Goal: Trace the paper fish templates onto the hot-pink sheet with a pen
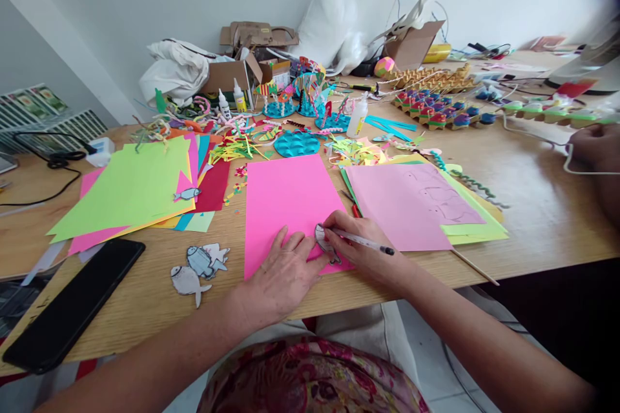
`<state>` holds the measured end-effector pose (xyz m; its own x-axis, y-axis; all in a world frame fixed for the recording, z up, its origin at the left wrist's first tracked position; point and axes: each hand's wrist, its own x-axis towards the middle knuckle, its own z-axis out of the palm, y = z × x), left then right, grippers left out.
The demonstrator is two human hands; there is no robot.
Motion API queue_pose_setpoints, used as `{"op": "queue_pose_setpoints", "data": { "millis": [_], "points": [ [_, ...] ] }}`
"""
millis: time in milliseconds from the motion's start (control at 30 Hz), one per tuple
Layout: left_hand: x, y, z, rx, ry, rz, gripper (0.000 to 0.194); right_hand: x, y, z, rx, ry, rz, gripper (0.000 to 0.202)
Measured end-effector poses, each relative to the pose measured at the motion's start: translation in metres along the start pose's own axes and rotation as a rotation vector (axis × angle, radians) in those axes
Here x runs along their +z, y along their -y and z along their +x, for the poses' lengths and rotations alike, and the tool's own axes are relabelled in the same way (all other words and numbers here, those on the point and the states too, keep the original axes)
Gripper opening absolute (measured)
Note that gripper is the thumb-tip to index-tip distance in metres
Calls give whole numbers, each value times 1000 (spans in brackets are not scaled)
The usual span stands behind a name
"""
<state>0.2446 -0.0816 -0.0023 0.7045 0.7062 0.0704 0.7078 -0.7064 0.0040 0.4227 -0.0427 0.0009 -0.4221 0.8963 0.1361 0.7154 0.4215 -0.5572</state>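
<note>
A bright pink sheet lies on the table in front of me. My left hand rests on its lower part, fingers spread, with the thumb and fingertips beside a small paper fish cutout. The pen, with a black end, is held in my right hand, its tip hidden by the fingers at the cutout. Several grey-white fish cutouts lie on the wood left of the sheet. One more small fish sits on the coloured paper pile.
Left are coloured sheets and a black phone. Right are a pale pink sheet and a wooden stick. Glue bottles, paper scraps and painted egg cartons stand behind. Another person's hand is at far right.
</note>
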Motion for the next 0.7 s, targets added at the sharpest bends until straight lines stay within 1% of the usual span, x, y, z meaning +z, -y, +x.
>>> {"op": "queue_pose_setpoints", "data": {
  "millis": [100,200,367,433,567,633,700],
  "points": [
    [-1,-6,2,38,-14,21,30,0,0,0,1,3,-33,12],
    [2,-12,7,55,-15,26,30,-2,1,2,22,25,-26,12],
    [11,-20,8,-4,-45,-23,34,-5,2,8,30,34,-6,9],
    [13,-22,6,-26,-47,-50,36,-4,0,11,23,32,74,8],
    [13,-25,3,-69,-54,-96,40,-2,-5,16,21,38,365,5],
    [12,-26,2,-82,-58,-115,40,0,-8,18,19,72,477,5],
    [11,-27,2,-99,-58,-128,40,3,-11,19,24,124,537,7]
  ]
}}
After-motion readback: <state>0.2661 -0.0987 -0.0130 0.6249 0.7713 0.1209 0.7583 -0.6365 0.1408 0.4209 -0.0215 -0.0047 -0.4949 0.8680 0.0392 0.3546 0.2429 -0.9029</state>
